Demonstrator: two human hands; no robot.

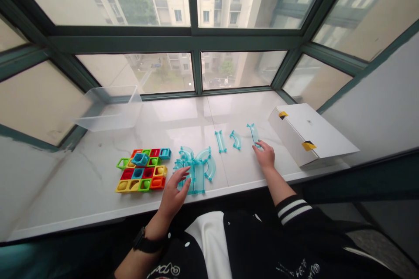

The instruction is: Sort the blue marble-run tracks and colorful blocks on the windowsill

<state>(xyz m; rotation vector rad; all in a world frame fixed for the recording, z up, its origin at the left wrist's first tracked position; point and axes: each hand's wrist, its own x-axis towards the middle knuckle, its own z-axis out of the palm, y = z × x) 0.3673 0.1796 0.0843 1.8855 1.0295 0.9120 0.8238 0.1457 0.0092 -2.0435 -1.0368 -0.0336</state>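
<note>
My left hand [174, 194] lies open with fingers spread, its tips touching a heap of clear teal track pieces [198, 165] near the sill's front edge. Just left of it sits a flat cluster of colourful square tiles [143, 171] in red, yellow, green, orange and blue. My right hand [265, 154] rests open on the white marble sill [98, 174], fingertips at a curved teal track piece [253, 133]. Two more teal pieces lie left of that one: a short curve [235, 139] and a straight section [220, 141].
A clear plastic tub [109, 108] stands at the back left by the window. A white box [307, 133] with yellow-black tape lies at the right end. Window frames enclose the sill on three sides; a grey wall rises at right.
</note>
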